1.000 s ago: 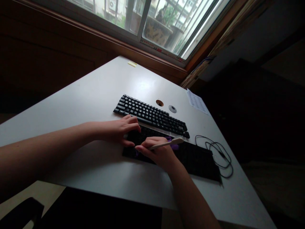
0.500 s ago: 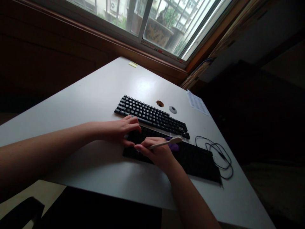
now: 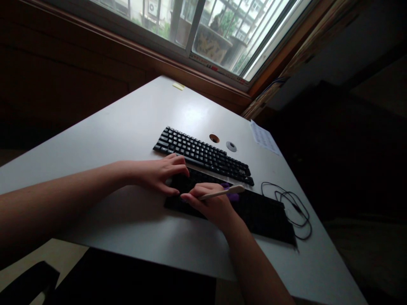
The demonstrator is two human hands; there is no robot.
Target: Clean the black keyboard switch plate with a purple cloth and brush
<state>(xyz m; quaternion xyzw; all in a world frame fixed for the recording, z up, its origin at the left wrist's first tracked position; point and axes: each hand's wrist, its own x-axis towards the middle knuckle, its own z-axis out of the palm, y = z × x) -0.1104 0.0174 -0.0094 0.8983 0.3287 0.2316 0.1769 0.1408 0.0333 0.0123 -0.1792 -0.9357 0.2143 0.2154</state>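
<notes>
A black keyboard base [image 3: 267, 216] lies on the white table, its keys gone from view and its surface too dark to make out. My left hand [image 3: 162, 173] rests at its left end, thumb and fingers spread apart and touching it. Closed round a slim white toothbrush-shaped tool [image 3: 222, 192] is my right hand [image 3: 208, 202], low over the base. The tool's wider end points up to the right; its lower end is hidden by the fingers. Something purple [image 3: 233, 197] shows on the base behind my right hand. Just beyond lies a black key panel [image 3: 203, 151] with rows of keycaps.
Behind the key panel are a round hole [image 3: 214, 138] in the table and a grey ring-shaped cover [image 3: 231, 146]. A black cable [image 3: 294, 205] is coiled at the right. Printed paper [image 3: 263, 136] and a yellow slip [image 3: 178, 86] lie near the far edges, below a window [image 3: 216, 38].
The tip of my left thumb now shows more clearly, a little apart from my right fingers. The white tool's end has shifted slightly right and down. The rest looks unmoved.
</notes>
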